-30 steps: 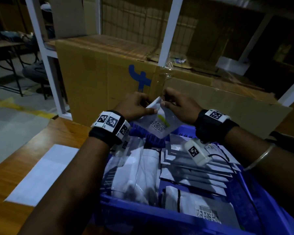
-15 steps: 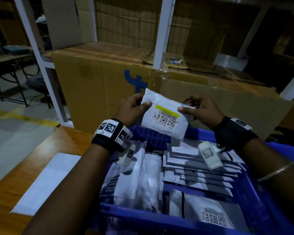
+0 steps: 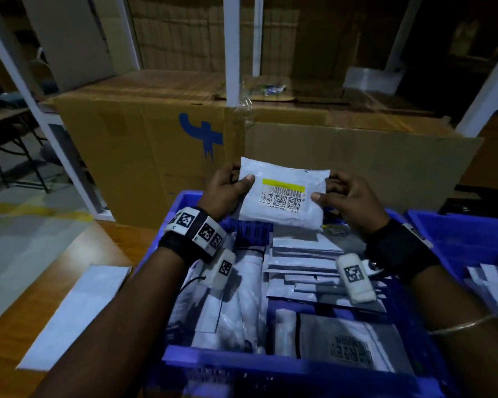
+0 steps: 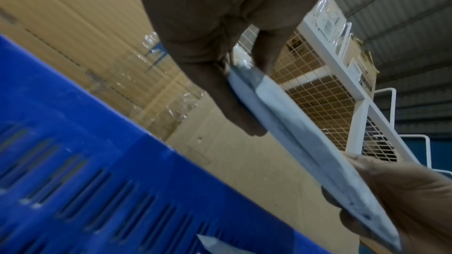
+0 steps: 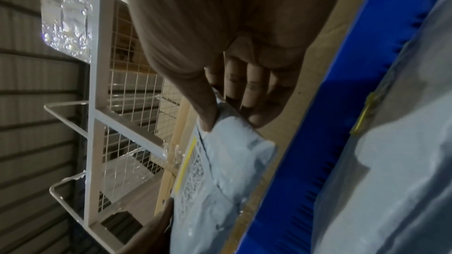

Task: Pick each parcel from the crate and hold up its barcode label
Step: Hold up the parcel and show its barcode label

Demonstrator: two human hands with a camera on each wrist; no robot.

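A white padded parcel [image 3: 282, 216] [image 4: 288, 123] [image 5: 225, 171] is held upright above the far end of the blue crate [image 3: 242, 366]. Its barcode label [image 3: 282, 195] with a yellow strip faces me. My left hand [image 3: 227, 188] pinches the parcel's left edge, thumb on the front. My right hand [image 3: 342, 193] pinches the right edge the same way. In the crate lie several more white and grey parcels [image 3: 299, 262], one with a barcode [image 3: 351, 350] near the front.
Large cardboard boxes [image 3: 144, 145] stand just behind the crate. A second blue crate [image 3: 466, 234] sits to the right. A white sheet [image 3: 78, 314] lies on the wooden table [image 3: 18, 311] at left. White rack posts [image 3: 232, 50] rise behind.
The parcel was turned from edge-on to label-facing and levelled. Both hands shifted to its side edges and lifted it slightly.
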